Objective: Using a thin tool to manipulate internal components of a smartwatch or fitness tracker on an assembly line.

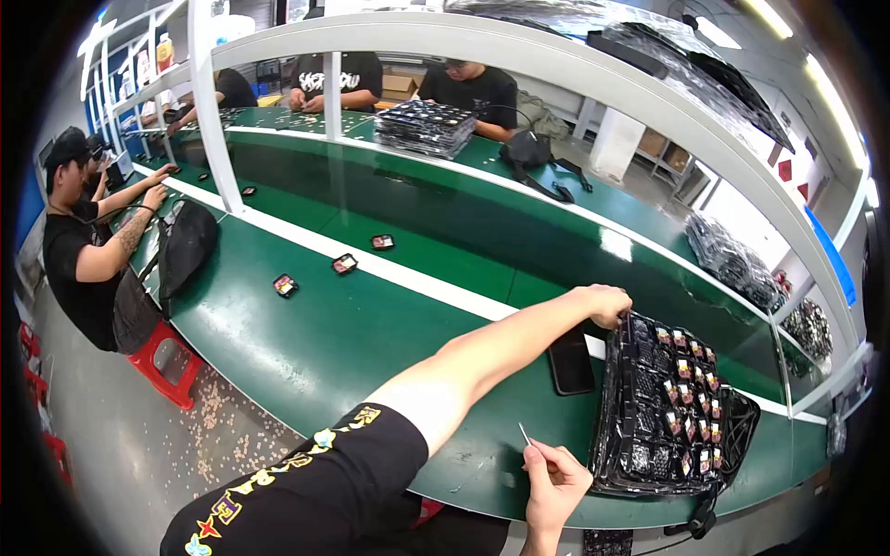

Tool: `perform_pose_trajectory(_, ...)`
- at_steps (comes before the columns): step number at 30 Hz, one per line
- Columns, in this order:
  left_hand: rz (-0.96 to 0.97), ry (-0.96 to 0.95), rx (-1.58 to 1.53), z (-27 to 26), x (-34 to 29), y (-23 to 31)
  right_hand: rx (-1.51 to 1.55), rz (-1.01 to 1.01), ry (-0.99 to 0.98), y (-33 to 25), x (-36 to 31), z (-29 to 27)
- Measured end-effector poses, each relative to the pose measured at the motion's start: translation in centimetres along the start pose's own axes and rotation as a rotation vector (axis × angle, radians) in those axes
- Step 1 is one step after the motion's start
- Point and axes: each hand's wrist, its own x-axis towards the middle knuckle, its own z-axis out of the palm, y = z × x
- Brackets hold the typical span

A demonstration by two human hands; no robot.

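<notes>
My left arm stretches across the bench, and my left hand point(606, 304) is closed at the far left corner of a stack of black plastic trays point(619, 408). Its fingertips are turned toward the corner, so what they grip is hidden. Several small dark parts with coloured labels point(686, 394) sit in the top tray's pockets, mostly on its right side; the left pockets look bare. In front of the stack's near left side, my right hand point(556, 480) pinches a thin, pointed metal tool point(524, 433) between thumb and fingers, tip upward.
A black phone point(571, 365) lies left of the trays; a black bag point(739, 428) touches their right. Small labelled parts point(286, 284) lie on the green bench point(371, 324). White frame posts point(215, 120) rise ahead. Co-workers point(83, 222) sit left and opposite.
</notes>
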Motion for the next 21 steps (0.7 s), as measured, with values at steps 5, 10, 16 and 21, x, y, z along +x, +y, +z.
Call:
perform_pose_trajectory(5,-0.031,0.031,-0.046,-0.3,-1.6,-1.3,0.007,-0.002,-0.014,0.2,0.2,0.5)
perform_pose_trajectory(10,0.076,0.117,0.049,-4.2,-8.1,-3.0,0.054,-0.005,0.065,-0.8,0.3,0.1)
perform_pose_trajectory(16,0.186,0.011,-0.123,-5.6,-27.9,3.1,0.153,-0.008,0.169,-0.8,0.5,0.1)
perform_pose_trajectory(21,0.109,-0.292,-0.280,-2.1,-34.8,10.6,0.097,-0.024,0.119,-1.0,0.0,-0.5)
